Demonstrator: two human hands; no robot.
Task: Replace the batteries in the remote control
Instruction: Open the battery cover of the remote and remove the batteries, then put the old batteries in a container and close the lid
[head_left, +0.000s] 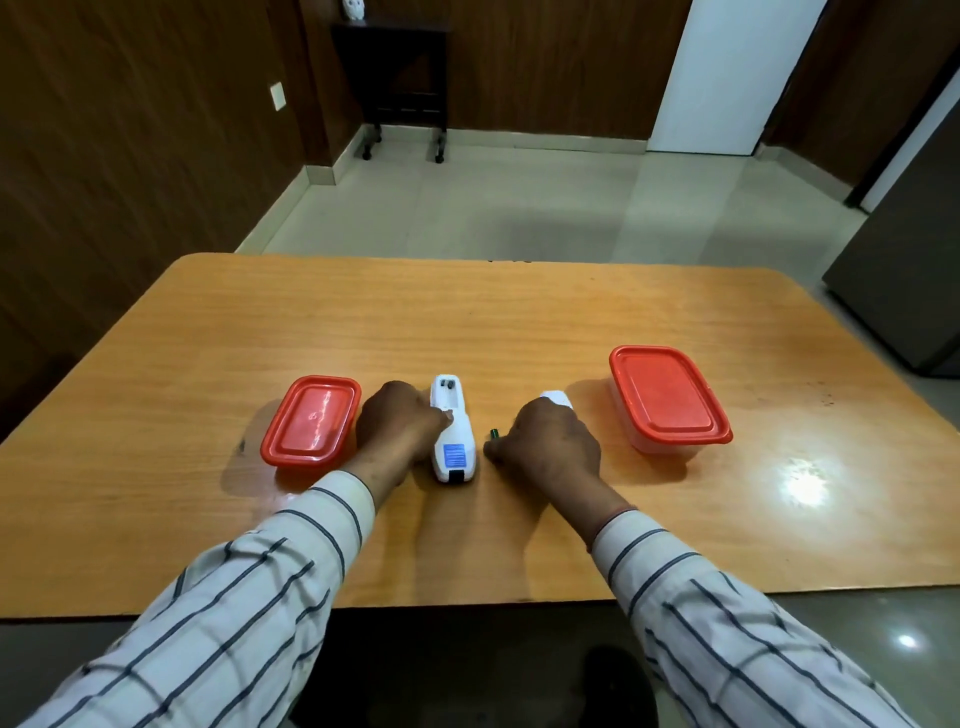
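A white remote control (453, 431) lies face down on the wooden table (519, 322), its battery bay open at the far end and a blue label near its close end. My left hand (397, 423) rests against its left side, thumb pressed on the body. My right hand (545, 441) sits just right of it, fingers closed on a small green battery (493, 433) whose tip pokes out. A white piece (557, 399), seemingly the battery cover, shows behind my right hand.
A small red-lidded container (311, 421) stands left of my left hand. A larger red-lidded container (667, 400) stands to the right. The table's near edge runs just below my forearms. A dark cabinet stands beyond the right corner.
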